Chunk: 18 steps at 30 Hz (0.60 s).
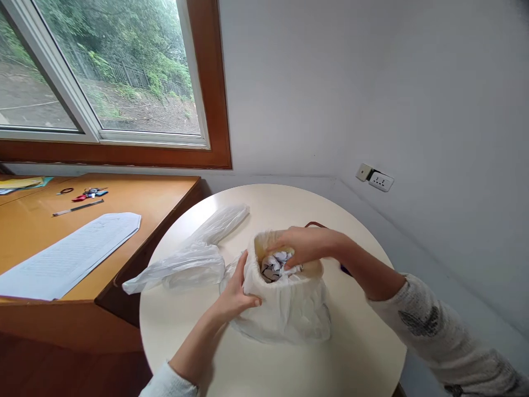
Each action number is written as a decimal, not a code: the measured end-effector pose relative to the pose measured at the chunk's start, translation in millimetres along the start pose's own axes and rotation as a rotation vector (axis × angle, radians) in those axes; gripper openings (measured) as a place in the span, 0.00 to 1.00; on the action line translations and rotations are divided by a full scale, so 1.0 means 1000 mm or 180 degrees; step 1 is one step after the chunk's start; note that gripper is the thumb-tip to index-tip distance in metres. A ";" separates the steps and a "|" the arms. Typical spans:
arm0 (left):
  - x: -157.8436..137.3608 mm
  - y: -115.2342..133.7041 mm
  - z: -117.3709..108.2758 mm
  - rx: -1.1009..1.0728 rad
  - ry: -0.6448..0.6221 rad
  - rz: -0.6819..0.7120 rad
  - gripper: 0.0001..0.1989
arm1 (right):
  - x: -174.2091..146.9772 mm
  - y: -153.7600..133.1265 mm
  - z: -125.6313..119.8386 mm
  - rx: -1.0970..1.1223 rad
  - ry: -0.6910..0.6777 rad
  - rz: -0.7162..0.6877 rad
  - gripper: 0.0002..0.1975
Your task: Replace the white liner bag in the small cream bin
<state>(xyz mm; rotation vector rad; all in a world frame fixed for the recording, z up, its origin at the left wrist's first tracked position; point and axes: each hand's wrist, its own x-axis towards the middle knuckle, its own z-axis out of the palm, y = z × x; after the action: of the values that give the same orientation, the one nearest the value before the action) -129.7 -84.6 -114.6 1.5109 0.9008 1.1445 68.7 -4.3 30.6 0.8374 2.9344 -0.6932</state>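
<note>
A small waste bin lined with a white plastic bag [285,309] stands on the round table, the bag's edge folded out over its rim. Crumpled paper [273,264], white with some grey-brown pieces, lies inside. My left hand [235,292] grips the bin's left side, thumb across the front and fingers up near the rim. From the right, my right hand [300,245] reaches over the opening, its fingers down inside at the crumpled paper. Those fingertips are partly hidden, so whether they grasp any paper is unclear. Left of the bin, a loose translucent plastic bag [194,259] lies spread out.
The round cream table [347,353] adjoins a wooden desk [165,193] on the left. Paper sheets [78,253], a pen [78,208] and keys [91,193] lie on the desk. Behind my right arm, a reddish-brown curved item [316,224] shows. A wall socket [381,180] is at right.
</note>
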 end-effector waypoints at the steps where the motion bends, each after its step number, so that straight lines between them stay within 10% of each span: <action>1: 0.001 0.000 0.000 -0.0017 0.0061 0.0068 0.56 | -0.010 0.001 -0.006 0.0234 0.0187 0.0098 0.21; 9: 0.002 0.017 0.013 -0.0116 0.1519 0.0977 0.37 | -0.049 0.049 0.052 0.2918 0.3540 0.0657 0.23; 18: -0.001 0.030 0.063 -0.0169 0.1698 0.0348 0.26 | 0.000 0.042 0.113 0.4678 0.3010 0.0630 0.30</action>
<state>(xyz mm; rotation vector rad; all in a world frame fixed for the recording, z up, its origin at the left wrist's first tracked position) -69.7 -109.2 -88.9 1.2389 1.1366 1.6822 77.4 -19.5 -88.8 1.7628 2.2047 -3.2127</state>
